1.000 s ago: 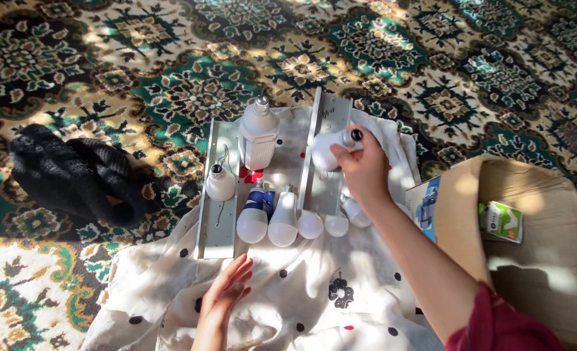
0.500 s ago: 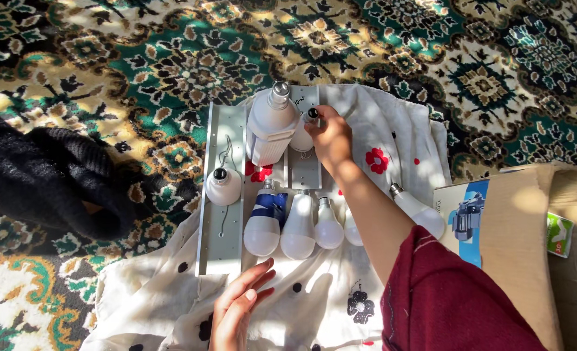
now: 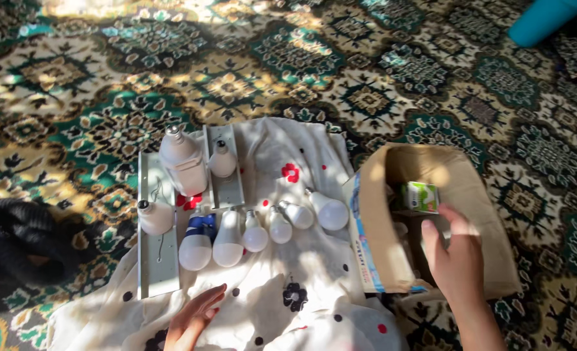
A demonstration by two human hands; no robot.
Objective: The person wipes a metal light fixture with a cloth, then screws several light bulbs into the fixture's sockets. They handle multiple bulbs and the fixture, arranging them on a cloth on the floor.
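Right hand (image 3: 456, 260) reaches into the open cardboard box (image 3: 490, 260), its grip loosely spread with the fingers curved downward and nothing pinched as far as can be seen; the fingertips sit just below a small green and white carton (image 3: 419, 197) that stands inside the box near its far wall, close but, in this glare, perhaps not quite touching. Left hand (image 3: 194, 318) lies flat on the near edge of a white cloth with dots and flowers (image 3: 282, 273), grip spread and empty. To take the carton cleanly, I judge the fingers should close on its two side faces and lift it straight up, keeping clear of the box flaps, while the left hand keeps the cloth from sliding. On the cloth a row of white bulbs (image 3: 256, 227) lies side by side near its middle, a larger white lamp (image 3: 183, 162) and a smaller bulb (image 3: 222, 159) rest at its far edge on grey metal strips (image 3: 155, 260), and one bulb (image 3: 153, 214) sits on the left strip. Everything lies on a patterned carpet (image 3: 106, 78) of green, gold and black, dappled with sunlight; a dark bundle of fabric (image 3: 15, 240) lies at the left, and a teal object (image 3: 545, 19) shows at the far right corner.
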